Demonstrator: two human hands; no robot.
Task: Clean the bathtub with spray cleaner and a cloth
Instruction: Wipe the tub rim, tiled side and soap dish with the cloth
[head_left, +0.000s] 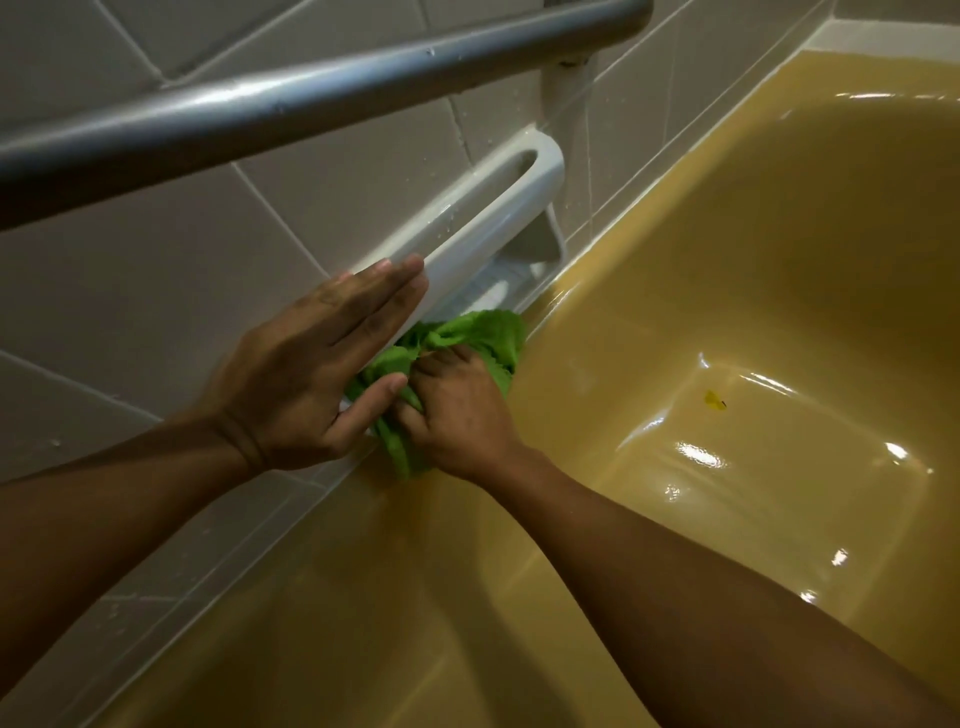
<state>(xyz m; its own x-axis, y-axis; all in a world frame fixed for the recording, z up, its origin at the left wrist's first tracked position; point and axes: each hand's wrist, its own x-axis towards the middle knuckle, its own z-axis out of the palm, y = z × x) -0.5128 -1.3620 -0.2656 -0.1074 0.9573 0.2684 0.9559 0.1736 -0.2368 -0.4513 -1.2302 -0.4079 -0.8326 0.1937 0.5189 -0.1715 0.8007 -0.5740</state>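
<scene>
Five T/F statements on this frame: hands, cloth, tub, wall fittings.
1. The right hand grips the green cloth. True.
2. The left hand holds a spray bottle. False: its fingers lie straight on the white wall handle, and no bottle is in view.
3. The bathtub is white. False: it is yellow.
4. The green cloth is bunched at the tub's rim, against the tiled wall and below the white wall handle. True.
5. The grey bar lies on the tub floor. False: it runs across the top of the view, above the white wall handle.
</scene>
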